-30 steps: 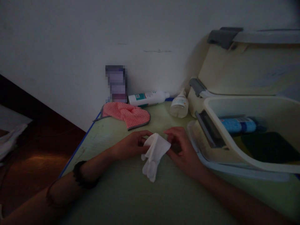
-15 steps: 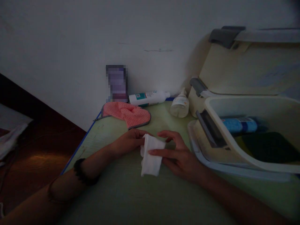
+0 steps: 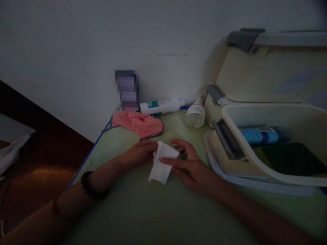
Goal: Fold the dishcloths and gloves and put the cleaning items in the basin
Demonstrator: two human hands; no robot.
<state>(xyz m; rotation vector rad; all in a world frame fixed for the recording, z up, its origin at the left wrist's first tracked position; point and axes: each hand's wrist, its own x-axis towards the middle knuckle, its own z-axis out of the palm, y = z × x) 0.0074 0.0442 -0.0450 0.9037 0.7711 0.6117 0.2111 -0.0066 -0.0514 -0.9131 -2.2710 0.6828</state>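
Observation:
A folded white cloth, perhaps a wipe or tissue, is held between my two hands above the green table. My left hand grips its upper left edge, the fingertips partly hidden behind it. On the other side, my right hand has the index finger laid across the front of the cloth and other fingers at its right edge and behind. Just beyond my left hand lies a crumpled pink cloth with a dark trim.
A white bottle lies by the wall, beside a clear pump bottle. A phone leans on the wall. At right stands an open-lidded bin holding a blue bottle and a dark green sponge-like pad.
The white cloth's lower end has swung slightly left and up. Both hands keep hold of it, with my right fingers shifted a little. The objects around are unmoved.

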